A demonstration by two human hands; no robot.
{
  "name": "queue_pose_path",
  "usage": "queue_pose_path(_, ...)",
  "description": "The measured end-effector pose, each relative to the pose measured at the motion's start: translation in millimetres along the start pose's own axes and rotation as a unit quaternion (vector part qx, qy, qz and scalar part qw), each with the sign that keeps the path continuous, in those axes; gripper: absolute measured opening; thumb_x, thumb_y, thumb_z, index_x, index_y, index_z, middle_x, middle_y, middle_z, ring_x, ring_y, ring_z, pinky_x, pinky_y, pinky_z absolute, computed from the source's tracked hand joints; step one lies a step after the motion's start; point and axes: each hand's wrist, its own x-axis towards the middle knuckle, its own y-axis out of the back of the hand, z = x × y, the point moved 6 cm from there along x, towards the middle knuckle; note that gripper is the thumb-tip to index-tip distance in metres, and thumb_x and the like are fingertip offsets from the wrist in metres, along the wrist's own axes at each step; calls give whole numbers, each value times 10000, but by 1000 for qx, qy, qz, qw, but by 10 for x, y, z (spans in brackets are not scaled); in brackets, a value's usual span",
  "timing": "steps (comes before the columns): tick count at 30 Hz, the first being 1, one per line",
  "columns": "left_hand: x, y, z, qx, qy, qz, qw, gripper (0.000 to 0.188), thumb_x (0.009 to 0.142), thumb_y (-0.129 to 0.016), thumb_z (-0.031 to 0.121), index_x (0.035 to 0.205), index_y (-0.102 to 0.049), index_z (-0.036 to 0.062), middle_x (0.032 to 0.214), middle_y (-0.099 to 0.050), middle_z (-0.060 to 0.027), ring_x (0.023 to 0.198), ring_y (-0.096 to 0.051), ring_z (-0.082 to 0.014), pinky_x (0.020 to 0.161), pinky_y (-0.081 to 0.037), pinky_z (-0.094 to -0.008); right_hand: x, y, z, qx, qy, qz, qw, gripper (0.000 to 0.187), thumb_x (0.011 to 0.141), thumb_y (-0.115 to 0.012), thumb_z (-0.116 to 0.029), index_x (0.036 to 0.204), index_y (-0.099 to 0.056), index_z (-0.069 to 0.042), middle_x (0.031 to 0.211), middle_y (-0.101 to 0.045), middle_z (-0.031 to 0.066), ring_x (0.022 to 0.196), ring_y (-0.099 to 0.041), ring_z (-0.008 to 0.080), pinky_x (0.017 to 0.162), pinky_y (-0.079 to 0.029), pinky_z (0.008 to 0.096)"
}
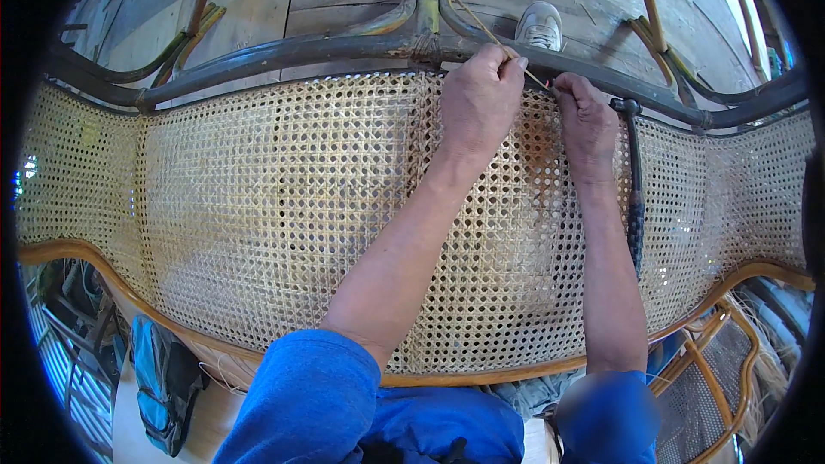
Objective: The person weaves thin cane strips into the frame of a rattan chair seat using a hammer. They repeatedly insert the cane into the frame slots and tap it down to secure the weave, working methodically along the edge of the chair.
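A long woven cane panel [344,206] lies in front of me, its far edge along a dark rattan pole [301,56]. At that edge my left hand [483,99] is closed, thumb and finger pinching a thin cane strip [471,15]. The strip runs from the wrapped joint beyond the pole, past my left fingertips, toward my right hand [589,125]. My right hand is closed too, fingertips together by the pole; a tiny red spot shows beside them, and what they hold is hidden. Right of it, a hammer [634,172] with a dark head rests on the cane.
Curved rattan legs [202,0] rise beyond the pole. A light shoe [540,26] stands on the wooden floor [258,0]. Along the near side runs a brown rattan rim [481,375]. A blue-and-black backpack [155,387] lies lower left, and a rattan chair part [713,378] lower right.
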Motion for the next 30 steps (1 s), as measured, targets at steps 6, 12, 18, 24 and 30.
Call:
queue_pose_path(6,-22,26,5,-50,-6,-2,999,197,880,-642,181,930,-675,-7,635,-618,-70,569,-513,-89,561,-449,-279,12,3,81,18,8,-17,1000,149,823,-628,-6,963,-634,-56,885,-670,88,835,-644,236,765,-504,316)
queue_pose_path(12,-19,-24,28,-37,-7,-35,999,188,879,-646,180,942,-677,5,616,-607,-38,549,-495,-58,521,-431,-262,27,7,122,51,-49,-7,997,172,824,-617,-7,990,-625,-49,907,-660,112,852,-640,263,766,-501,336)
queue_pose_path(18,-48,-76,57,63,-54,-30,996,177,877,-631,215,941,-688,60,688,-659,-112,603,-634,-211,575,-489,-329,39,25,6,-14,27,-41,999,144,836,-586,3,972,-608,-38,912,-636,142,854,-632,303,743,-504,367)
queue_pose_path(24,-71,-105,70,90,-59,-30,994,183,866,-620,233,929,-694,77,769,-680,-146,718,-670,-320,650,-519,-396,77,-4,-77,-84,72,-66,992,129,856,-521,-8,962,-591,-34,917,-618,167,860,-607,365,730,-490,424)
queue_pose_path(30,-70,-106,62,90,-62,-20,994,171,858,-620,223,898,-699,77,775,-680,-150,733,-672,-323,656,-522,-396,127,-71,-72,-95,80,-100,987,134,845,-491,-13,943,-581,-25,892,-595,179,846,-588,399,717,-478,456)
